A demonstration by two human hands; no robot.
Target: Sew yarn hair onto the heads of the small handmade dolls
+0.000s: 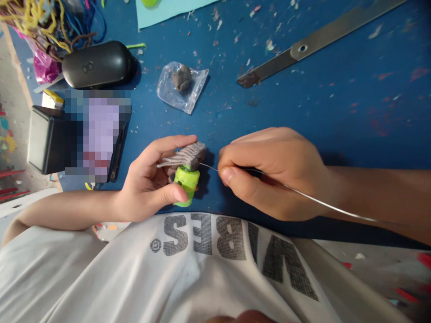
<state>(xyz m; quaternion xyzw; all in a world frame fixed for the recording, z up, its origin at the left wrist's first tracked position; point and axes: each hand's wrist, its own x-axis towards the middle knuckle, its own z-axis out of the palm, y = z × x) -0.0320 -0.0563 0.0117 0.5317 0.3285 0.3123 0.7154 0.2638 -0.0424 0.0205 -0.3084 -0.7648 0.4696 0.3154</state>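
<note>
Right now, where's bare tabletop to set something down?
Free: blue table right of the metal strip, above the right hand; smaller patch between plastic bag and strip. Crowded: left side, around black case, yarn and left hand.

The left hand grips a yarn-wrapped green piece; the right hand pinches a wire.

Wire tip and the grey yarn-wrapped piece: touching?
Touching. The head view shows the wire, pinched in the right hand, with its tip meeting the grey yarn-wrapped piece held by the left hand.
</note>
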